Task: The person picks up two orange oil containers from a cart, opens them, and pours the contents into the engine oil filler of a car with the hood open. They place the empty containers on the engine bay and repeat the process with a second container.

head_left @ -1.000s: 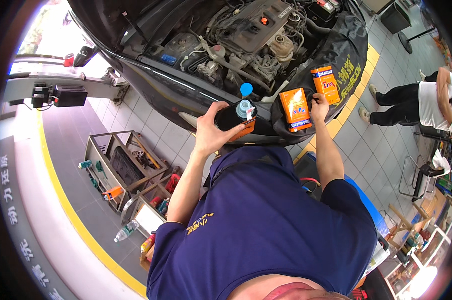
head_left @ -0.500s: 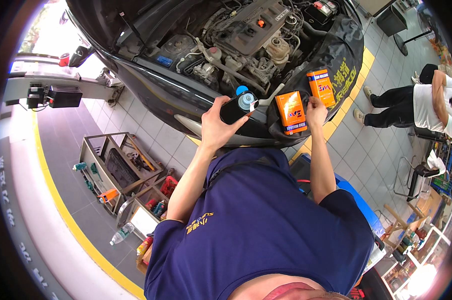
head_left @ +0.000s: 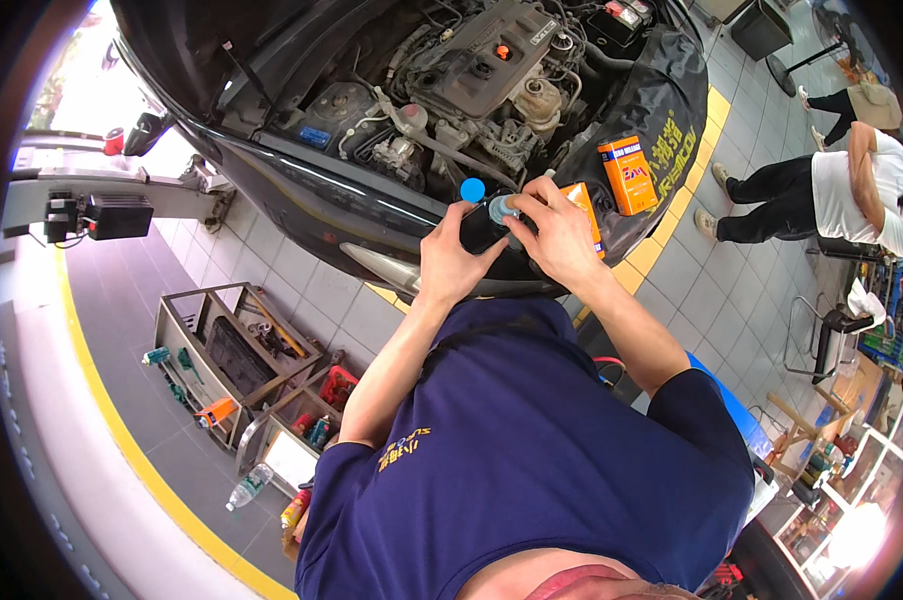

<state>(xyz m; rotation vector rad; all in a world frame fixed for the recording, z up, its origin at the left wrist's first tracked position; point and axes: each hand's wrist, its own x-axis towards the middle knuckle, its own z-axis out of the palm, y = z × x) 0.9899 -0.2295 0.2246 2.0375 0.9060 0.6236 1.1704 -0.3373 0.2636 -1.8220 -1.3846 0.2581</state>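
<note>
Over the car's front edge, my left hand (head_left: 450,260) is closed around a dark bottle (head_left: 480,232). A round blue cap (head_left: 472,189) shows by its fingertips; whether it is attached cannot be told. At the bottle's pale blue mouth (head_left: 503,207), my right hand (head_left: 560,235) has its thumb and fingers pinched together, and what lies between them is hidden. Just behind that hand lies one orange box-shaped can (head_left: 583,205), partly covered. Another orange can (head_left: 628,175) rests farther right on the black fender cover (head_left: 662,110).
Ahead is the open engine bay (head_left: 482,70) of a dark car. A metal tool cart (head_left: 202,300) stands at left, with a clear plastic bottle (head_left: 250,486) on the floor beside it. A person in a white top (head_left: 842,190) stands at right, another person behind.
My right hand has left the far orange can and come left to the bottle's mouth. The left hand still holds the bottle. The view has shifted slightly.
</note>
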